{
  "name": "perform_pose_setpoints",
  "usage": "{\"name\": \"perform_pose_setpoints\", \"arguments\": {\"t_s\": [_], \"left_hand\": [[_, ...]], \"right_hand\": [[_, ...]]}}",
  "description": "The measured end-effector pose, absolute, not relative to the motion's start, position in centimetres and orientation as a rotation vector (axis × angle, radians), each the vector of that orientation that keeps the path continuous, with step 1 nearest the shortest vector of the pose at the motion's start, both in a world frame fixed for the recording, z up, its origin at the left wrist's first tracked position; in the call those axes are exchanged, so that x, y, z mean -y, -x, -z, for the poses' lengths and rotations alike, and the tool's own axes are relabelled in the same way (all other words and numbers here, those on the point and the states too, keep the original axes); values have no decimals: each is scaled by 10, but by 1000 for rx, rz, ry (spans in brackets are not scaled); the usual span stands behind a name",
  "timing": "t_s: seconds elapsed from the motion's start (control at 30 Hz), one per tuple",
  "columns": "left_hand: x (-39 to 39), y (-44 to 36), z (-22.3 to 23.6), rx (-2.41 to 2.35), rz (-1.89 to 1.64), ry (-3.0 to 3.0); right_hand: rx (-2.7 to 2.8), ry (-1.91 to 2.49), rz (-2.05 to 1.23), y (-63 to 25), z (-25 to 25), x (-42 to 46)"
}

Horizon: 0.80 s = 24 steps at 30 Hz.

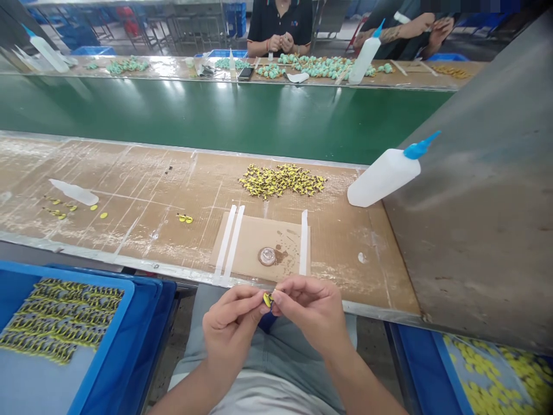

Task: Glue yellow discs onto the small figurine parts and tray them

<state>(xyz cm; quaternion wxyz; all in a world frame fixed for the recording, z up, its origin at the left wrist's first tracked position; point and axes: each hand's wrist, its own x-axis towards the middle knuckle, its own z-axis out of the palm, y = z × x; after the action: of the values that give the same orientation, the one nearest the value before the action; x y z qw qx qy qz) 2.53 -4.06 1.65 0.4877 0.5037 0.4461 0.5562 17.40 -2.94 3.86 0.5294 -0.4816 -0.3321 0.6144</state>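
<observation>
Between my fingertips is a small yellow and black piece (267, 299), held just off the table's front edge above my lap. My left hand (233, 323) pinches it from one side, and my right hand (313, 311) pinches it from the other. The fingers hide most of its shape. Straight ahead on the table lies a taped cardboard pad (246, 248) bearing a small round dish (267, 256) with wet spots beside it. Farther back is a heap of small yellow and black pieces (280, 181).
A white bottle with a blue nozzle (384, 176) leans by a metal panel (475, 190) at right. Blue trays stand low at left (129, 294) and right (453, 374), holding yellow pieces. Beyond the green belt (194, 115), people handle teal pieces (319, 66).
</observation>
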Motion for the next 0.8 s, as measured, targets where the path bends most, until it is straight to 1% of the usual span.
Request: {"name": "perform_pose_setpoints", "arguments": {"t_s": [0.27, 0.57, 0.8], "left_hand": [[40, -21, -13, -1098, -1333, -1319], [37, -20, -11, -1080, -1350, -1333], [35, -19, -9, -1087, -1396, -1332]], "right_hand": [[814, 1158, -1299, -168, -31, 31], [904, 1170, -1346, -168, -32, 25], [826, 1118, -1409, -164, -27, 22]]}}
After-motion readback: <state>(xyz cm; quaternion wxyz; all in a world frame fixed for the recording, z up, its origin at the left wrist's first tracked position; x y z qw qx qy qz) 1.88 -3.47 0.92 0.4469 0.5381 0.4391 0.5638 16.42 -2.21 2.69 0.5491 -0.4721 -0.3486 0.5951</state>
